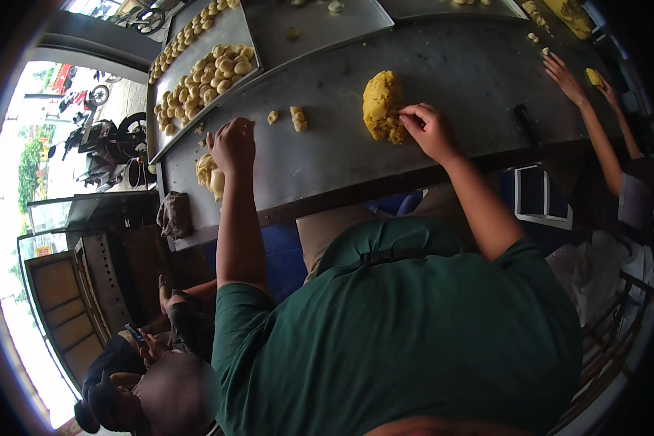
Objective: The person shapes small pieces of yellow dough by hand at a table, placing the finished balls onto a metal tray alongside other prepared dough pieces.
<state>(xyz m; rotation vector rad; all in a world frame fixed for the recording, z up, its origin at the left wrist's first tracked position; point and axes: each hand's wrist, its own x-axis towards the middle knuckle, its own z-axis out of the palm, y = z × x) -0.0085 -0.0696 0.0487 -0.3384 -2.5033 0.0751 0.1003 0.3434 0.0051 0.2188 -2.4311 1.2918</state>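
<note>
A large lump of crumbly yellow dough [382,105] rests on the metal table. My right hand [430,132] pinches at its lower right edge with thumb and forefinger. Further left, my left hand [232,147] is curled above the tabletop, and whatever its fingers hold is hidden. Pale, folded dough pieces [209,174] lie just below that hand, partly behind my wrist. Between my two hands sit a small dough piece [272,117] and a short, lumpy dough roll [299,119].
A tray [152,145] at the left is heaped with round dough balls [211,76]. More trays stand along the far side. At right, another person's hand [564,76] reaches over the table. A cloth [174,215] hangs at the left corner. Someone holding a phone [134,333] sits lower left.
</note>
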